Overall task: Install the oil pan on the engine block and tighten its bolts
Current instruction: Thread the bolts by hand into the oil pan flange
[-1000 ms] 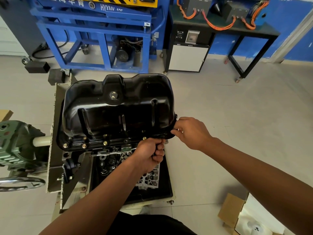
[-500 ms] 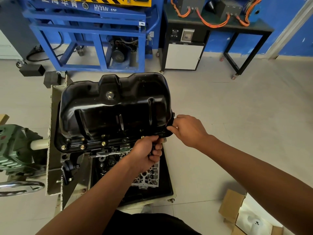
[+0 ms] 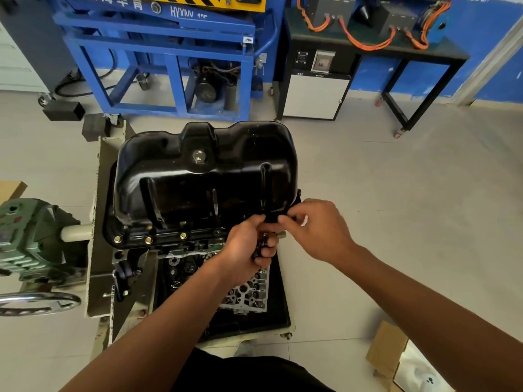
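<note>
Curled tight, my left hand (image 3: 246,250) grips a dark object (image 3: 264,240) just under the near right corner of the oil pan (image 3: 203,176); my fingers hide most of it, so I cannot say whether it is a tool handle or loose hardware. My right hand (image 3: 319,230) is at that same corner with thumb and forefinger drawn together against the flange. The frame is blurred there, and I cannot tell whether a bolt sits between them or whether they only touch the rim. The pan lies bottom up on the engine block (image 3: 172,247), its drain plug (image 3: 199,156) on the far side facing upward and its flange apparently flat on the block. I judge it is seated, and fastening is the step in hand. Three brass-coloured bolts (image 3: 148,239) stand in the near flange toward the pan's left end, while the stretch nearer my hands looks unfilled, which is likely why both hands work at this corner: one to feed or steady, the other to hold what drives. How tight the set bolts are I cannot judge. Below the pan's near edge, a black tray (image 3: 284,309) holds a cylinder head (image 3: 249,295) lying flat, probably parked there out of the way. Well off to the pan's near right, an open cardboard box (image 3: 385,355) holds something white that I cannot make out.
</note>
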